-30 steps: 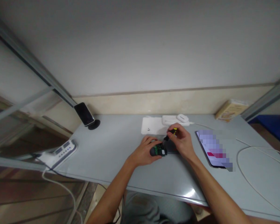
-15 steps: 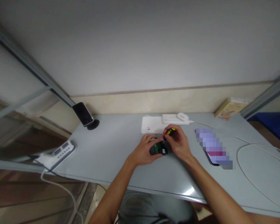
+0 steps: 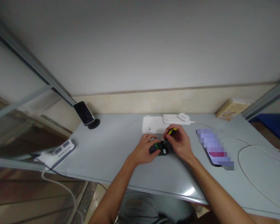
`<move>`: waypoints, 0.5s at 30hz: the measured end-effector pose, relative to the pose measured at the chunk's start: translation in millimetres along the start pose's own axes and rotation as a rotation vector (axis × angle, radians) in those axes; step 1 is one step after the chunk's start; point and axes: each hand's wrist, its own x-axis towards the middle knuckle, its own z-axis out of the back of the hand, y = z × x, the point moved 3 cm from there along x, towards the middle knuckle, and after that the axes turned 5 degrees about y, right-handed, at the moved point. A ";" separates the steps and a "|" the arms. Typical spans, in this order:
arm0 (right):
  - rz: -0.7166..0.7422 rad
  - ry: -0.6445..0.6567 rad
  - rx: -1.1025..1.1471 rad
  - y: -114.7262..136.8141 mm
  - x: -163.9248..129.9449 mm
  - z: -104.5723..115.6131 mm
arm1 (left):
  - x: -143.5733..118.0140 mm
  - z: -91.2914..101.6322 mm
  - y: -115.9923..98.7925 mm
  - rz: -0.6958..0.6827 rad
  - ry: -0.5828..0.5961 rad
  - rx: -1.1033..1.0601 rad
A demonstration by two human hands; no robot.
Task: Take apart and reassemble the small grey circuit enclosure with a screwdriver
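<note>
one left hand (image 3: 144, 151) clasping black device (image 3: 161, 147), seemingly steadying it; one right hand (image 3: 180, 142) tightly pinching yellow-black tool (image 3: 172, 132) near device's right end.

Left hand (image 3: 143, 151) held a black device (image 3: 163, 152) with green board (image 3: 157, 145); right hand (image 3: 180, 142) gripped a black-and-yellow tool (image 3: 172, 132).

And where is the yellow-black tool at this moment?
In the head view, the yellow-black tool is in the right hand, right of the green circuit board.

A yellow-black tool (image 3: 172, 132) slants toward a black device (image 3: 162, 152) showing green circuitry (image 3: 157, 145).
</note>
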 end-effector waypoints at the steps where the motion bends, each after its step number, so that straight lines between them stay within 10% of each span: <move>1: 0.003 -0.003 -0.001 0.5 -0.3 0.0 | 0.0 0.3 -0.2 -0.001 -0.005 0.001; 15: 0.077 -0.146 0.143 6.8 7.9 4.5 | 2.5 -7.0 2.9 -0.059 -0.131 0.030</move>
